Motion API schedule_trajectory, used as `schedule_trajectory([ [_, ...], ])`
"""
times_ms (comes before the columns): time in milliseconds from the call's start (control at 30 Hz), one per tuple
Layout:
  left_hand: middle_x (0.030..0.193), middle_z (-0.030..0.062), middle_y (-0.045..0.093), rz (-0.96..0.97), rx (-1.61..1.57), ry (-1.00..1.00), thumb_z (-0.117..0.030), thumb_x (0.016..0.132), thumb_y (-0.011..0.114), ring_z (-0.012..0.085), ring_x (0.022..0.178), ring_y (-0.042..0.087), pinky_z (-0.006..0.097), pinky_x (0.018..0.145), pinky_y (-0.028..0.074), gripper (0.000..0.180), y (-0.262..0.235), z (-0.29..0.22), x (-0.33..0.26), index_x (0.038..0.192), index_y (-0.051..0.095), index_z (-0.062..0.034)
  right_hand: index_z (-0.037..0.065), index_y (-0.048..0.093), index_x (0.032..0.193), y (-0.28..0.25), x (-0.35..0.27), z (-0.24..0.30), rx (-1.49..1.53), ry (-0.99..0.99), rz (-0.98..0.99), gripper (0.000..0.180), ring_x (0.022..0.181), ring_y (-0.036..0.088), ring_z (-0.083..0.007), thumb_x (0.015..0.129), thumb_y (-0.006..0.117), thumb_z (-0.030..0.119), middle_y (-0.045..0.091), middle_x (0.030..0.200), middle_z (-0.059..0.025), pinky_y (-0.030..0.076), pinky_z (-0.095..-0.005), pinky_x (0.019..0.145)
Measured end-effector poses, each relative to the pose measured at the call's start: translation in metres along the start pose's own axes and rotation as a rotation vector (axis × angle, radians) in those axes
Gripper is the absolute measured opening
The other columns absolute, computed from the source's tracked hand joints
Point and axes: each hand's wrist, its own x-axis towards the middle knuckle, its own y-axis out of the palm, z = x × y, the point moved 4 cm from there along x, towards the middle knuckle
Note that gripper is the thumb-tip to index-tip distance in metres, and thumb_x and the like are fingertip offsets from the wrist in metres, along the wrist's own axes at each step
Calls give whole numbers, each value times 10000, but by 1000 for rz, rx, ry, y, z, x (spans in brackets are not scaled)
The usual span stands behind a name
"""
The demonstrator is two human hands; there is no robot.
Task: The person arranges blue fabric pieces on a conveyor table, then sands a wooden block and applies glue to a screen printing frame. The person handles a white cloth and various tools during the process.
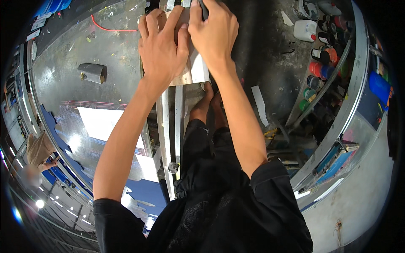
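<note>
A pale wooden board [198,67] lies across long metal rails [168,126] that run away from me over the floor. My left hand [162,48] rests flat on the board with its fingers spread. My right hand [213,31] sits just to its right, touching it, with fingers curled over the board's far end beside a dark object [204,8] that is mostly hidden. Below the board my bare feet [209,99] stand next to the rails.
Shiny sheet metal [63,84] on the left carries a grey metal block [93,72] and a red cable [112,28]. Several paint cans [320,67] and a white jug [304,30] stand along a shelf on the right. Another person [40,149] is at the far left.
</note>
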Motion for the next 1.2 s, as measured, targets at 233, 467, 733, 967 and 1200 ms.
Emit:
schedule_trajectory([
  [233,1305,202,498,4,26,-46,-280,955,538,428,1257,436,522,960,466,393,-5,5,-5,1335,606,-209,73,555,1424,-56,-145,5,46,64,156,524,1006,687,-431,911,655,107,679,1108,-270,588,-434,807],
  [467,1308,192,504,-1,29,4,-257,955,541,424,1257,432,508,971,463,386,-3,-5,-2,1331,609,-209,140,575,1392,5,2,-9,28,-36,-3,467,697,631,-432,932,621,208,637,835,-238,499,-503,590],
  [733,1311,196,497,1,48,-33,-280,952,537,412,1253,437,509,962,467,392,-4,4,-10,1333,606,-221,76,565,1411,-53,-134,6,71,53,121,505,962,694,-429,915,655,111,694,1099,-239,592,-442,786],
  [967,1297,191,505,5,11,6,-293,945,545,414,1251,439,511,963,464,406,-5,-6,-7,1341,603,-225,97,663,1259,7,-4,-11,78,12,-12,349,704,597,-446,930,636,208,618,805,-224,473,-493,613],
  [1200,1300,186,510,-15,25,-36,-304,953,546,418,1259,437,524,977,454,394,-7,0,-14,1333,611,-225,90,548,1433,-47,-123,9,89,56,107,542,733,676,-389,906,669,120,667,924,-220,559,-444,641],
])
